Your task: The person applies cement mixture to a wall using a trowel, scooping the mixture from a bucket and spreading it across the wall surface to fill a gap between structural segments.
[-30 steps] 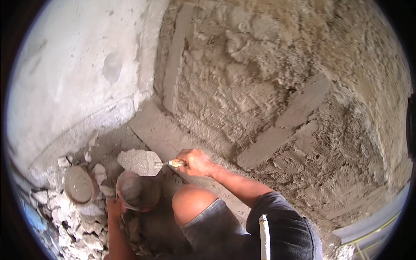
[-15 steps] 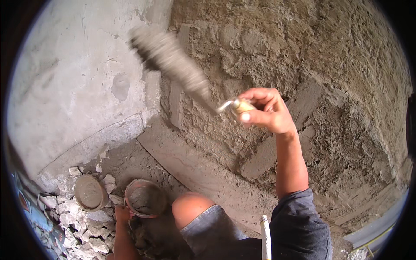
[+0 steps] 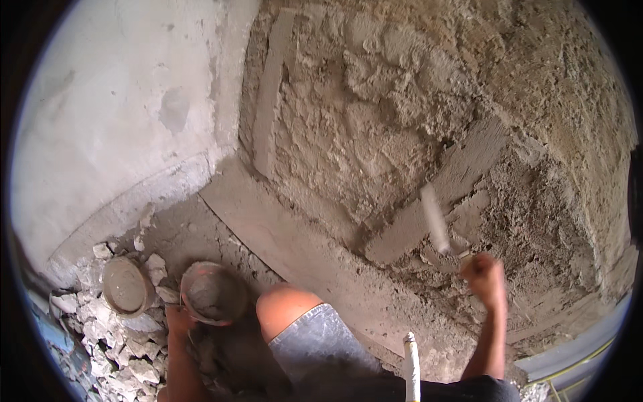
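Note:
My right hand (image 3: 483, 278), slightly smeared by motion, is closed around the handle of a trowel (image 3: 435, 218). The blade, seen narrow and nearly edge-on, points up and left in front of the rough mortared wall (image 3: 348, 154). At the lower left, my left hand (image 3: 179, 320) is closed on the near-left rim of a reddish bucket (image 3: 213, 322). Grey wet mortar (image 3: 216, 295) lies inside it; the fingers are partly hidden by the rim. Just left of that stands a second round bucket (image 3: 149, 287), also containing grey mortar.
Broken rubble (image 3: 130, 362) lies around the buckets. A smooth pale wall (image 3: 134, 100) meets the rough one in a corner. Flat mortar strips (image 3: 271, 100) run on the rough wall. A mortar ledge (image 3: 295, 244) slopes along its foot, beside my bent knee (image 3: 288, 311).
My right hand has swung down and right with the trowel, away from the corner. The blurred grey mass at the blade is gone. My left hand stays on the bucket; the view has shifted slightly.

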`<state>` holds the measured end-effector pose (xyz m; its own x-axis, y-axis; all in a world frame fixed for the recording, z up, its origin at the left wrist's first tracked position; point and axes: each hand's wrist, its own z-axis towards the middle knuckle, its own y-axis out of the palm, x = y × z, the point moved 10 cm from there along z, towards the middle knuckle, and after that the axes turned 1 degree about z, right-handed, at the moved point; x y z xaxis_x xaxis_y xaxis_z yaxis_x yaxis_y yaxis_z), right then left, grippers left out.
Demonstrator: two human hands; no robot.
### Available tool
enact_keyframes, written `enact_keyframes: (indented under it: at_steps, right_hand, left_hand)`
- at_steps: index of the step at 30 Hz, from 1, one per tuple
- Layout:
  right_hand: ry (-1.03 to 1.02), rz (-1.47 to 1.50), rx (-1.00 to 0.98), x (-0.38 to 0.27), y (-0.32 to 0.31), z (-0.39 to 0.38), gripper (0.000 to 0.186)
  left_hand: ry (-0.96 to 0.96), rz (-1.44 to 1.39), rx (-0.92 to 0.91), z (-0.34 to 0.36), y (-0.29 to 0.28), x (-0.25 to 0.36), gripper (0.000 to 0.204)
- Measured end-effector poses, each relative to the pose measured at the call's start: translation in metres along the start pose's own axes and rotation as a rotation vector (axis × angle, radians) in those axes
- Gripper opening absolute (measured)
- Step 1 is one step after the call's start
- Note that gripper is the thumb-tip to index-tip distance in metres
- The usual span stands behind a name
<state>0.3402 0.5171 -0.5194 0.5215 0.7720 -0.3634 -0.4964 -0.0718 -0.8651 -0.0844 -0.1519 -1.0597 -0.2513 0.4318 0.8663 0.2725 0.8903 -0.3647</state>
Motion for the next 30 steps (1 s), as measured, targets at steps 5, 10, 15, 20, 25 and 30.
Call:
enact_keyframes:
  at_steps: [5, 10, 15, 20, 25, 30]
  right_hand:
    - [0.009, -0.267, -0.555, -0.103, 0.265, -0.024, 0.042]
    - [-0.577, -0.340, -0.785, -0.237, 0.406, -0.027, 0.030]
    - [-1.073, -0.499, -0.565, -0.341, 0.495, -0.023, 0.022]
    - [-1.361, -0.707, -0.705, -0.394, 0.564, -0.066, 0.020]
    - [-1.457, -0.455, -0.868, -0.373, 0.606, -0.121, 0.021]
    - [-1.110, -0.162, -0.990, -0.324, 0.597, -0.107, 0.023]
  left_hand:
    - [0.156, 0.420, 0.246, -0.028, -0.032, 0.057, 0.047]
    - [0.035, 0.457, 0.171, -0.019, -0.011, 0.046, 0.043]
    - [-0.041, 0.187, 0.235, -0.053, -0.016, 0.063, 0.024]
    - [-0.041, 0.232, 0.207, -0.063, -0.019, 0.077, 0.024]
    - [-0.096, 0.220, 0.228, -0.061, -0.022, 0.067, 0.025]
    - [-0.154, 0.095, 0.201, -0.063, -0.031, 0.055, 0.027]
